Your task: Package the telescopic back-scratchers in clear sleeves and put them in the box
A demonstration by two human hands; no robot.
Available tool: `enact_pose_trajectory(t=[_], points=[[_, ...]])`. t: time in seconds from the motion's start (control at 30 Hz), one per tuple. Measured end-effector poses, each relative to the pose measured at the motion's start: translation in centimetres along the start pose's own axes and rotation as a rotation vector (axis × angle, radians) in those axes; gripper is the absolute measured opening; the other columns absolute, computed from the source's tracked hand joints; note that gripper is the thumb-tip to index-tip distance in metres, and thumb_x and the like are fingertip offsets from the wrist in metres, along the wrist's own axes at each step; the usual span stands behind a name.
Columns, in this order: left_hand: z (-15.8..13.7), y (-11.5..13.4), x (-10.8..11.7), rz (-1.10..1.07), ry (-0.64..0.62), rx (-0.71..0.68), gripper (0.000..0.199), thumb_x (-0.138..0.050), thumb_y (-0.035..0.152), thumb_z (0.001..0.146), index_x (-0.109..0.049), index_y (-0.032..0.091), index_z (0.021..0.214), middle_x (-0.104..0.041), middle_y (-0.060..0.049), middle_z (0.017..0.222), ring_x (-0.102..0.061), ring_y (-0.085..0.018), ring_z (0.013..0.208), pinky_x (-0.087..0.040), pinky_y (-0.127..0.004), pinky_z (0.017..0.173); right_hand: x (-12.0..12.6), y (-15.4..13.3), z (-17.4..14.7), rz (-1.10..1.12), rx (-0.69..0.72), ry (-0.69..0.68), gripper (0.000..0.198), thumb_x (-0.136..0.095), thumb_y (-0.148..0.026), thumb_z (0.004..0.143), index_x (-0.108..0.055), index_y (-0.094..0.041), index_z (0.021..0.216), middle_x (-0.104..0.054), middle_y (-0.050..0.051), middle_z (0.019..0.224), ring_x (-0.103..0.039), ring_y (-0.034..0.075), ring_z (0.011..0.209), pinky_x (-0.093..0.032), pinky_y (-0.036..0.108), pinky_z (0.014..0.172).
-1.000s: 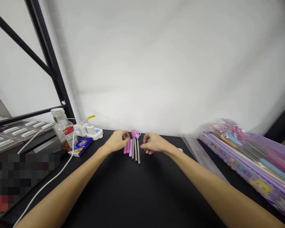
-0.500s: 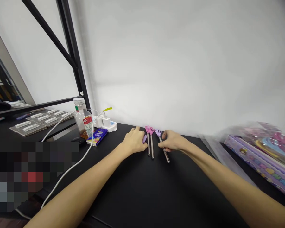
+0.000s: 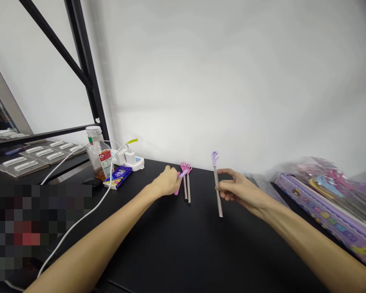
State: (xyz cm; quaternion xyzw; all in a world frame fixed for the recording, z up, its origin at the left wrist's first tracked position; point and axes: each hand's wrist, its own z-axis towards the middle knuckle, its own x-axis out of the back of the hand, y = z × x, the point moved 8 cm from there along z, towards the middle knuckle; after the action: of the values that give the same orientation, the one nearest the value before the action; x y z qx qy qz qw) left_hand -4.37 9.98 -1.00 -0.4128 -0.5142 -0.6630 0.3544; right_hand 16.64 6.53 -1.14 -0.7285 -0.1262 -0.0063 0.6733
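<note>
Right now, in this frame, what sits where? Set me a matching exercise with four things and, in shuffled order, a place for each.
Things:
1. Purple-headed back scratcher
2. Two pink-headed back scratchers
3. Purple handle
4. Clear jar with a white lid

Places:
A. Lying side by side between the hands
B. Standing beside the white power strip
C. Held in the right hand
D. Held in the left hand

Pairs: 1-C, 2-A, 3-D, 4-B
</note>
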Motion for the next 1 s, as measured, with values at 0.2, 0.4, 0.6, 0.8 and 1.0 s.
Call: enact_pose_trajectory(t=[0.2, 0.4, 0.6, 0.8, 1.0], points=[[0.4, -1.2, 0.7, -0.093, -0.047, -0.028, 0.04, -0.053, 0.011, 0.083, -0.05, 0.013, 0.124, -0.069, -0.008, 0.093, -0.067, -0.018, 0.078, -0.05, -0.024, 0.065, 0.0, -0.1, -1.8, 0.138, 0.036, -0.07, 0.024, -0.078, -0.027, 0.071, -0.066, -0.016, 0.09, -0.062, 0.001, 0.073, -0.06, 0.011, 0.067, -0.05, 0.02, 0.059], [-1.3, 2.5, 2.8, -0.127, 0.127, -0.373, 0.044, -0.04, 0.017, 0.095, -0.044, 0.021, 0.139, -0.058, -0.011, 0.12, -0.06, -0.02, 0.107, -0.045, -0.032, 0.096, 2.4, -0.4, -2.6, 0.241, 0.162, 0.145, 0.032, -0.085, -0.039, 0.066, -0.063, -0.019, 0.078, -0.066, 0.004, 0.076, -0.067, 0.018, 0.076, -0.054, 0.025, 0.066], [-4.2, 7.7, 1.5, -0.162, 0.072, -0.669, 0.037, -0.036, 0.037, 0.102, -0.057, 0.024, 0.13, -0.061, -0.007, 0.112, -0.059, -0.018, 0.102, -0.046, -0.031, 0.094, 4.5, -0.5, -2.9, 0.361, 0.294, 0.235, 0.027, -0.084, -0.04, 0.069, -0.067, -0.02, 0.077, -0.067, 0.0, 0.076, -0.069, 0.015, 0.077, -0.055, 0.022, 0.071], [-4.7, 8.2, 0.9, -0.181, 0.125, -0.626, 0.035, -0.036, 0.038, 0.102, -0.06, 0.023, 0.122, -0.066, -0.005, 0.101, -0.061, -0.017, 0.09, -0.048, -0.03, 0.082, 3.9, -1.0, -3.3, 0.335, 0.344, 0.172, 0.024, -0.082, -0.039, 0.072, -0.073, -0.02, 0.084, -0.073, 0.005, 0.088, -0.071, 0.019, 0.088, -0.057, 0.027, 0.081], [-4.6, 7.9, 1.2, -0.213, 0.17, -0.62, 0.032, -0.038, 0.034, 0.101, -0.061, 0.021, 0.119, -0.066, -0.005, 0.101, -0.06, -0.016, 0.087, -0.047, -0.029, 0.082, 3.2, -1.0, -3.4, 0.315, 0.323, 0.092, 0.022, -0.079, -0.04, 0.075, -0.076, -0.019, 0.083, -0.074, 0.008, 0.094, -0.071, 0.024, 0.093, -0.058, 0.032, 0.085]])
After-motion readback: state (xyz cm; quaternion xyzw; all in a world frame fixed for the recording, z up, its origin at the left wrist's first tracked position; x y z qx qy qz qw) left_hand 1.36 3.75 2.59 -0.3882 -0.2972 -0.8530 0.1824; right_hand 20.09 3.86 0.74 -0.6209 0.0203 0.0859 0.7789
